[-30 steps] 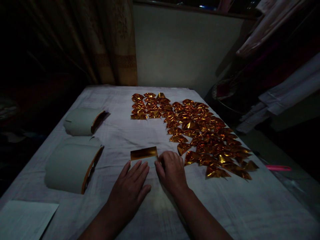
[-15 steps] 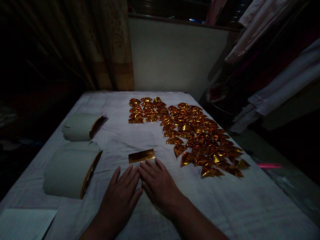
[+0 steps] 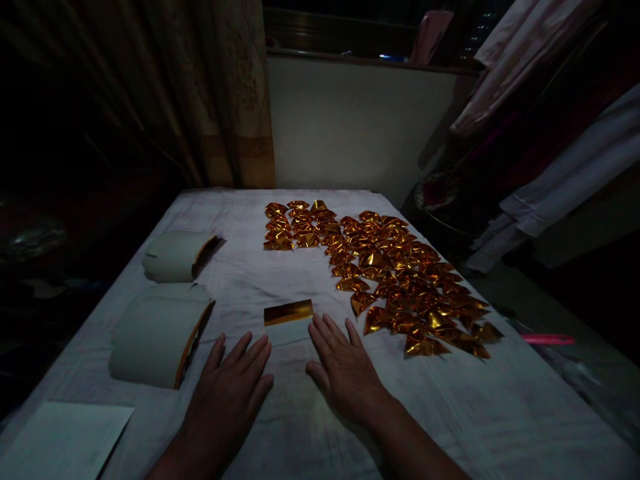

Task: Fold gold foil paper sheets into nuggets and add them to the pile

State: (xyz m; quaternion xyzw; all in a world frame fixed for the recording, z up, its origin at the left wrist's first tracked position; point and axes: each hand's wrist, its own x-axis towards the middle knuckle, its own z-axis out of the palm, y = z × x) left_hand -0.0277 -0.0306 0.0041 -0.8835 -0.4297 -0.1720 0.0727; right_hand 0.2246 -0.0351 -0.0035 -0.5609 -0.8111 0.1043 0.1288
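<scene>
A small sheet with its far edge folded over to show a gold foil strip [image 3: 289,312] lies on the white cloth [image 3: 320,413] in front of me. My left hand [image 3: 227,393] lies flat on the cloth, fingers spread, just left of and below the sheet. My right hand [image 3: 345,370] also lies flat with fingers stretched out, its fingertips beside the sheet's right edge. Neither hand holds anything. A large spread of folded gold foil pieces [image 3: 400,280] covers the cloth to the right and beyond.
Two curled stacks of grey-backed foil sheets lie at the left, one near [image 3: 157,337] and one farther [image 3: 177,257]. A white paper [image 3: 65,440] sits at the near left corner. A curtain, a wall and hanging clothes surround the table; a pink object [image 3: 547,339] lies off its right edge.
Both hands have drawn apart and back from the sheet: a second ago they pressed on it, half a second ago they lay together below it, now they rest flat on either side.
</scene>
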